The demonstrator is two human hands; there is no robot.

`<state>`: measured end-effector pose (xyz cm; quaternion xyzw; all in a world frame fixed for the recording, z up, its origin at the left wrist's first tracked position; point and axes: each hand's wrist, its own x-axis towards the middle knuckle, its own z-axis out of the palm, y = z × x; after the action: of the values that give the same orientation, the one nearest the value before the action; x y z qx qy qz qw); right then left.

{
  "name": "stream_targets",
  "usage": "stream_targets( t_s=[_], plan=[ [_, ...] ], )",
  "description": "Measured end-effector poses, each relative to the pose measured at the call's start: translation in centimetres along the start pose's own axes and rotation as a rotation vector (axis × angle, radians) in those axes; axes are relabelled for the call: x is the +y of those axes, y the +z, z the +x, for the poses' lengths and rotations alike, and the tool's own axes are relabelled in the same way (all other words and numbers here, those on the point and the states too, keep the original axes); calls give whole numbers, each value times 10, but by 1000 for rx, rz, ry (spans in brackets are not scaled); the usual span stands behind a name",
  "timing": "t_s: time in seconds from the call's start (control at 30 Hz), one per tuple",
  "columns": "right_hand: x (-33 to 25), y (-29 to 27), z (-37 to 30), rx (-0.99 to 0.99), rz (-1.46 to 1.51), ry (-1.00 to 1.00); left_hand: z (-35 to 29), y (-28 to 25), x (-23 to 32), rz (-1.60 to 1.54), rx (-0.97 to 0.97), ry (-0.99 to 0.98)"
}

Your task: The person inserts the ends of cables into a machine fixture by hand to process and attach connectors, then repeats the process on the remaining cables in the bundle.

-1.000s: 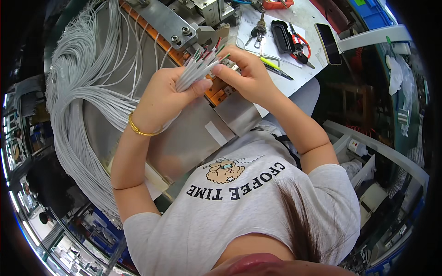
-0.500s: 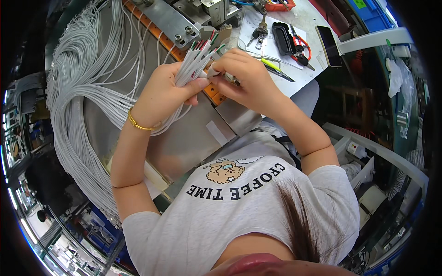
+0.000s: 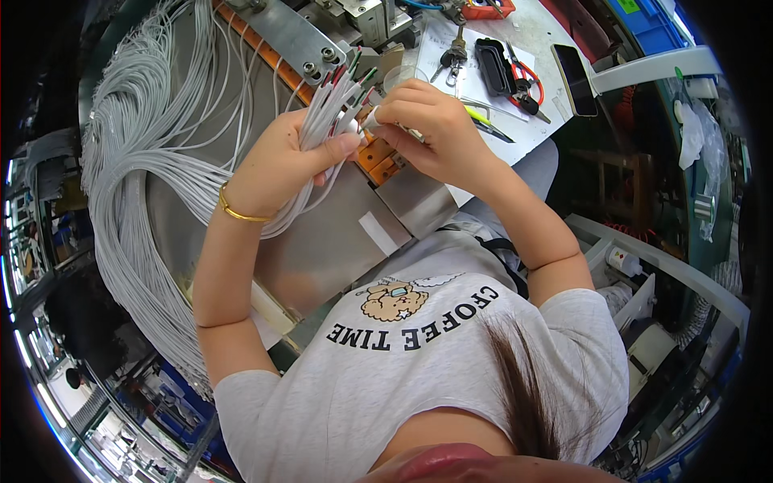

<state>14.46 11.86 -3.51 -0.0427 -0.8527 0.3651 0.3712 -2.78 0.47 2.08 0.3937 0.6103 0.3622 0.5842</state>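
Observation:
My left hand (image 3: pixel 274 165) is wrapped round a bundle of white cables (image 3: pixel 326 109), thumb across the front. Red, green, black and white wire tips stick out at the bundle's upper end. From the hand's underside the cables curve back to a thick hank of white cables (image 3: pixel 133 233) at the left. My right hand (image 3: pixel 431 121) is just right of the bundle, its fingers closed in a pinch. White material shows at its fingertips, and also at a left fingertip. Whether the right fingers hold a wire is hidden.
Behind my hands stands a metal fixture (image 3: pixel 298 36) beside an orange strip (image 3: pixel 278 64). On the white table (image 3: pixel 564 32) lie keys (image 3: pixel 453 56), a black case (image 3: pixel 494 68), red-handled pliers (image 3: pixel 527 84), a yellow-green and black tool (image 3: pixel 487 122) and a phone (image 3: pixel 573 79).
My left hand has shifted slightly left with the cable bundle. A gap has opened between the two hands' fingertips, and the right hand has moved a little.

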Motion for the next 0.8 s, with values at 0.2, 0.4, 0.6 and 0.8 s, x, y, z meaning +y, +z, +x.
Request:
stream_targets(
  t_s=[0.2, 0.4, 0.6, 0.8],
  plan=[
    [-3, 1, 0, 29, 81, 248, -3, 14, 5, 79, 173, 82],
    [-4, 8, -2, 16, 99, 339, 4, 8, -5, 100, 164, 57],
    [30, 14, -20, -14, 143, 557, 11, 9, -14, 253, 184, -69],
    [47, 22, -24, -38, 193, 470, 12, 12, -21, 467, 235, -23]
  ],
)
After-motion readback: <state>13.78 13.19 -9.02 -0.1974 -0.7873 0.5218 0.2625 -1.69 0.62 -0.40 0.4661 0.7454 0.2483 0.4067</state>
